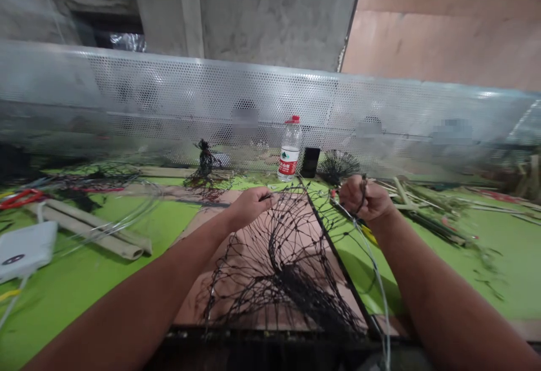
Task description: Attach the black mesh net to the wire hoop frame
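Observation:
A black knotted net (279, 264) spreads over a plywood board (220, 297) lying on the green table top (477, 264). My left hand (249, 207) rests at the far edge of the net, its fingers curled on a small dark tool (265, 197) whose shape is mostly hidden. My right hand (363, 199) is closed around a black net cord (361, 196) that rises through its fingers. Just beside that hand lies a metal tool with red and yellow parts (349, 210), and a thin pale wire (380, 297) runs down towards me.
A plastic water bottle (289, 151), black phone (310, 162) and tangled black net bundle (205, 168) stand before a perforated metal screen (253, 100). Pale tubes (84, 230) and a white box (25, 250) lie left; bamboo sticks (422, 213) lie right.

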{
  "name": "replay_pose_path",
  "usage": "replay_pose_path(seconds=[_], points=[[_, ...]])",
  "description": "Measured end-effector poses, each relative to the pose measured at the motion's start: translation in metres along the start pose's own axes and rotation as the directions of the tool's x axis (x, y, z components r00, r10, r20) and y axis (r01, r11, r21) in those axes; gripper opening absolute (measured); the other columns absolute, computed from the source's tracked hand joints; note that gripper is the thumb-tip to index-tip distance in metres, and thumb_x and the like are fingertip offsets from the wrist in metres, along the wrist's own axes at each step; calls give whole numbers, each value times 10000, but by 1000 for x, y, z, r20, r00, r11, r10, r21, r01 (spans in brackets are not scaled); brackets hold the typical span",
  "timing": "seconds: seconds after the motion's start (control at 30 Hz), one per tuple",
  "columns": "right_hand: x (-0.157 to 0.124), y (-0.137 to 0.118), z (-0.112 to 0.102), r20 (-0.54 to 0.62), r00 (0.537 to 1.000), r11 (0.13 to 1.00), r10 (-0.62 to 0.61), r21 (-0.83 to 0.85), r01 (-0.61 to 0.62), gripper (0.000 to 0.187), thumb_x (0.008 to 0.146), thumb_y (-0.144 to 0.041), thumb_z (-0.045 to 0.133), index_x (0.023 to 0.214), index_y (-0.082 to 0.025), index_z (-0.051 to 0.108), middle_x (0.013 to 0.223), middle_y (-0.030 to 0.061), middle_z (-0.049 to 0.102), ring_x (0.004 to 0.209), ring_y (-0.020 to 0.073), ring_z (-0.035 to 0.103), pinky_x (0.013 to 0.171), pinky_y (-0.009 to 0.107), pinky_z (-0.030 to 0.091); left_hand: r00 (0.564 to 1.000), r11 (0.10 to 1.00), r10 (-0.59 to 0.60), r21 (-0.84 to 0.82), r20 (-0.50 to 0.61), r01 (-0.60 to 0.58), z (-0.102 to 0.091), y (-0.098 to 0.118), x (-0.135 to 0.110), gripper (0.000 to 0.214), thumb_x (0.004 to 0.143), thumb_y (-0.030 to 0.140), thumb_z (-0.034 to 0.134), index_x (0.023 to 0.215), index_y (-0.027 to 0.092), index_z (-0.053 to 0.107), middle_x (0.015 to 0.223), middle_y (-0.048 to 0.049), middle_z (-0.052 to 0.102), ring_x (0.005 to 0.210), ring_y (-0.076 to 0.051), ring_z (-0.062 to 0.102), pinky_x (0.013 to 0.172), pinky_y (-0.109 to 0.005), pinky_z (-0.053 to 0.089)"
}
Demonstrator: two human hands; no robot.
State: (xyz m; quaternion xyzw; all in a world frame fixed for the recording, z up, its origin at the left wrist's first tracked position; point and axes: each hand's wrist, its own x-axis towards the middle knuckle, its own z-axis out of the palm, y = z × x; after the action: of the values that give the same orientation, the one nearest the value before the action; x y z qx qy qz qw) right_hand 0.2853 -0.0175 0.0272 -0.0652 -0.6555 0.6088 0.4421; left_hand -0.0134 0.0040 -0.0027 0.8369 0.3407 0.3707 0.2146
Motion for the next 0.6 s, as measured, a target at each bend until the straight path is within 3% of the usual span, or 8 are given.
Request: replay_pose_path(seconds=[0.1, 0.17, 0.23, 0.27, 0.33, 0.43, 0.5, 0.6], points=[[-2, -2, -4, -64, 990, 980, 123, -147, -131, 249, 718, -324, 651, 601, -151, 517, 419, -64, 403, 351, 39, 350, 329, 141, 279, 1000, 998, -6, 60, -26, 7, -3, -3, 1, 342, 813, 442, 445, 716, 132, 550, 646, -1, 488, 618, -109, 403, 561, -212, 320], [-4, -2, -11, -82, 939, 896, 333, -284, -343, 201, 715, -318, 659, 694, -140, 568, 442, -48, 468, 358, 45, 386, 334, 151, 286, 1000, 996, -3, 91, -7, 4, -5, -5, 2, 318, 810, 421, 451, 730, 131, 557, 661, -4, 504, 632, -114, 421, 571, -216, 328], [-5, -2, -20, -119, 877, 804, 465, -358, -475, 319, 698, -382, 666, 874, -125, 598, 481, -39, 507, 344, 45, 374, 311, 162, 250, 1000, 992, 7, 122, 16, -9, -5, -6, 2, 290, 808, 392, 457, 759, 130, 572, 681, -10, 528, 649, -121, 442, 589, -223, 339], [-4, -2, -25, -183, 871, 790, 455, -368, -490, 404, 708, -438, 641, 955, -122, 588, 496, -38, 511, 337, 44, 355, 301, 168, 227, 1000, 990, 12, 140, 24, -16, -5, -5, 1, 281, 808, 381, 458, 773, 129, 578, 689, -13, 538, 654, -124, 450, 598, -227, 344], [-1, -1, -32, -411, 872, 807, 267, -399, -435, 451, 757, -509, 559, 990, -123, 583, 493, -40, 480, 341, 45, 321, 303, 182, 213, 999, 985, 28, 168, 31, -33, -3, -4, 1, 272, 810, 366, 459, 792, 128, 589, 703, -18, 554, 663, -128, 461, 617, -234, 349], [8, 4, -32, -611, 787, 771, -81, -539, -339, 347, 770, -471, 571, 846, -136, 626, 519, -21, 483, 423, 63, 391, 384, 194, 325, 997, 983, 56, 172, 51, -64, 0, 2, -1, 263, 818, 358, 460, 794, 130, 589, 714, -20, 557, 660, -127, 464, 613, -230, 343], [13, 9, -24, -578, 811, 713, -88, -605, -354, 279, 742, -411, 629, 854, -156, 651, 671, 20, 592, 578, 95, 509, 538, 225, 433, 994, 982, 75, 170, 83, -89, 1, 5, -2, 276, 827, 373, 453, 771, 133, 578, 695, -16, 542, 643, -123, 455, 586, -223, 331], [20, 22, -4, -416, 905, 680, 92, -637, -362, 320, 721, -333, 666, 1019, -218, 642, 1033, 50, 637, 909, 163, 567, 820, 330, 443, 985, 978, 124, 156, 118, -142, 4, 9, -3, 284, 840, 379, 440, 774, 138, 575, 719, -18, 549, 670, -128, 473, 605, -224, 342]])
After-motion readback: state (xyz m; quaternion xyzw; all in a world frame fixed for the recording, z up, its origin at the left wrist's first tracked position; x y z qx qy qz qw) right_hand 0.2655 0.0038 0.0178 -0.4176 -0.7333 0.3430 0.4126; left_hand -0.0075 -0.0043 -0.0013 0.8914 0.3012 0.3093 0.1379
